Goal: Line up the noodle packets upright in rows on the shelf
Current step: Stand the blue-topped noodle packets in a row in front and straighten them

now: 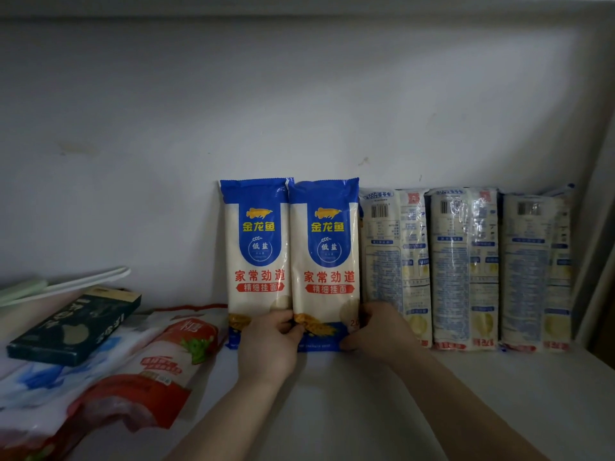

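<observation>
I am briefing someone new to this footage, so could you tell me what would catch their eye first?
Two blue-topped noodle packets stand upright against the back wall at centre; the left hand and right hand grip the right one's base. To their right stand pale packets with barcodes up; a dark box lies far left.

You have one view, from your head: it faces straight into the shelf (366,394) at close range, slightly downward, the back wall (266,94) filling the upper half.
</observation>
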{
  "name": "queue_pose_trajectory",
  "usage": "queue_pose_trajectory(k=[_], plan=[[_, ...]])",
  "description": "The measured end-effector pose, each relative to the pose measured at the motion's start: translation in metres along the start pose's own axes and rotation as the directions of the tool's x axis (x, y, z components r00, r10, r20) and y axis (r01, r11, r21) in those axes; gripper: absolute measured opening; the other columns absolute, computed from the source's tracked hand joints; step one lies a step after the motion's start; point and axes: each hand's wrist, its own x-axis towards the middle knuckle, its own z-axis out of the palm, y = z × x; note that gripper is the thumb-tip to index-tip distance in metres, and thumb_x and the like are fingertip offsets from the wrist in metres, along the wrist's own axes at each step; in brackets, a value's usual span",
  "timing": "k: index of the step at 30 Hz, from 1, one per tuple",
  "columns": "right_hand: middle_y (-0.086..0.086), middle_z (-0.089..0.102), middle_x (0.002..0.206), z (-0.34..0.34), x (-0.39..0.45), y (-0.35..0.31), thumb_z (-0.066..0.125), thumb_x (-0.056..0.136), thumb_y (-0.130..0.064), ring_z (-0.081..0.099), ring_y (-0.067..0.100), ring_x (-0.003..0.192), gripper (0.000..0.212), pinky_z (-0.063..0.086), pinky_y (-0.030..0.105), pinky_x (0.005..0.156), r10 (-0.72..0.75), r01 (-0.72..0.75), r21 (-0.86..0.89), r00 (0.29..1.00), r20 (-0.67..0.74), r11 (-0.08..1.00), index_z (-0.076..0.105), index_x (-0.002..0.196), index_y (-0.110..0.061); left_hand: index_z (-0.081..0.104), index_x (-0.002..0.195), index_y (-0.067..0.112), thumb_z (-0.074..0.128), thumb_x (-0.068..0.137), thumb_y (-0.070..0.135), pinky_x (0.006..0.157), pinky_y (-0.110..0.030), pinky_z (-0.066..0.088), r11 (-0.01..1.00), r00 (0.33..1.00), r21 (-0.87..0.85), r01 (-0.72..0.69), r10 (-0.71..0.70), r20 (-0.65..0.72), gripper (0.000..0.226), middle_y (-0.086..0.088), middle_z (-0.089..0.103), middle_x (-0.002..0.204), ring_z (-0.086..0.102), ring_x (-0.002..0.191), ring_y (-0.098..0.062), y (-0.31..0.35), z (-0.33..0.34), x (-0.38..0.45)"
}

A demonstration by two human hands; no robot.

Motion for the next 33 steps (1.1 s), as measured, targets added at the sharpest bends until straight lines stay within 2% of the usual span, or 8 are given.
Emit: queue_pose_trajectory(k=[5, 10, 16, 19, 22, 25, 28, 33], plan=[[0.003, 0.065, 0.102, 0.002, 0.001, 0.001, 0.081, 0.067, -0.016, 0.06, 0.019, 0.093, 0.051, 0.05, 0.029, 0.076, 0.018, -0.018, 0.011, 1.0, -0.007, 1.0, 0.062, 0.114, -0.009, 0.072, 0.104, 0.021, 0.062, 0.088, 0.018, 0.072, -0.016, 0.046, 0.999, 1.0, -0.026, 0.019, -0.019, 0.024, 0.019, 0.006, 0.072, 0.101, 0.061, 0.087, -0.004, 0.001, -0.002, 0.0], [0.002, 0.063, 0.098, 0.001, 0.003, -0.001, 0.081, 0.066, -0.015, 0.06, 0.019, 0.092, 0.049, 0.051, 0.03, 0.076, 0.029, -0.029, 0.006, 1.0, 0.006, 1.0, 0.062, 0.111, -0.009, 0.071, 0.105, 0.021, 0.061, 0.089, 0.017, 0.065, -0.01, 0.042, 0.999, 0.999, -0.032, 0.021, -0.02, 0.025, 0.02, 0.007, 0.071, 0.1, 0.058, 0.083, -0.001, 0.003, -0.002, -0.001], [0.007, 0.067, 0.097, 0.001, 0.003, -0.001, 0.082, 0.065, -0.016, 0.064, 0.021, 0.09, 0.044, 0.056, 0.034, 0.079, 0.032, -0.032, 0.012, 0.999, -0.018, 0.999, 0.064, 0.104, -0.007, 0.073, 0.102, 0.019, 0.061, 0.089, 0.015, 0.062, -0.007, 0.039, 0.999, 1.0, -0.049, -0.015, 0.014, -0.027, 0.018, 0.014, 0.065, 0.086, 0.056, 0.077, 0.004, 0.007, -0.002, -0.003], [0.006, 0.068, 0.099, 0.003, 0.003, 0.0, 0.081, 0.067, -0.016, 0.063, 0.02, 0.091, 0.042, 0.054, 0.031, 0.076, 0.02, -0.019, 0.021, 0.999, -0.046, 1.0, 0.064, 0.104, -0.008, 0.075, 0.096, 0.019, 0.063, 0.088, 0.017, 0.064, -0.014, 0.047, 1.0, 0.998, -0.014, -0.027, 0.026, -0.057, 0.015, 0.011, 0.07, 0.086, 0.06, 0.078, 0.0, 0.007, -0.003, -0.005], [0.005, 0.068, 0.1, 0.002, 0.004, 0.002, 0.082, 0.066, -0.014, 0.064, 0.02, 0.092, 0.045, 0.055, 0.033, 0.079, 0.016, -0.014, 0.049, 0.999, -0.032, 0.999, 0.064, 0.107, -0.009, 0.075, 0.086, 0.016, 0.064, 0.083, 0.011, 0.07, -0.029, 0.056, 0.996, 1.0, 0.084, -0.017, 0.015, 0.027, 0.012, 0.005, 0.073, 0.082, 0.065, 0.076, -0.008, 0.006, -0.003, -0.005], [0.005, 0.068, 0.097, 0.0, 0.006, 0.002, 0.081, 0.064, -0.009, 0.065, 0.021, 0.092, 0.048, 0.057, 0.037, 0.082, 0.023, -0.023, 0.086, 1.0, 0.005, 0.996, 0.065, 0.11, -0.007, 0.067, 0.091, 0.015, 0.064, 0.082, 0.012, 0.067, -0.023, 0.054, 0.983, 0.997, 0.181, -0.023, 0.01, 0.074, 0.009, 0.005, 0.069, 0.086, 0.065, 0.083, -0.011, 0.008, 0.0, -0.003], [0.005, 0.068, 0.1, 0.0, 0.006, 0.002, 0.081, 0.064, -0.008, 0.065, 0.022, 0.094, 0.05, 0.056, 0.038, 0.084, 0.023, -0.024, 0.107, 1.0, 0.014, 0.994, 0.064, 0.112, -0.007, 0.051, 0.093, 0.016, 0.06, 0.088, 0.013, 0.056, -0.009, 0.039, 0.984, 0.996, 0.176, -0.021, 0.005, 0.087, 0.011, 0.007, 0.059, 0.09, 0.058, 0.084, -0.009, 0.011, 0.004, -0.002], [0.005, 0.067, 0.106, 0.002, 0.005, 0.006, 0.08, 0.067, -0.01, 0.064, 0.021, 0.097, 0.049, 0.055, 0.038, 0.086, 0.019, -0.018, 0.12, 1.0, -0.01, 0.993, 0.062, 0.113, -0.009, 0.042, 0.094, 0.019, 0.055, 0.092, 0.014, 0.074, -0.019, 0.046, 0.993, 0.993, 0.116, -0.008, -0.006, 0.118, 0.013, 0.005, 0.056, 0.096, 0.058, 0.094, -0.011, 0.012, 0.003, -0.004]])
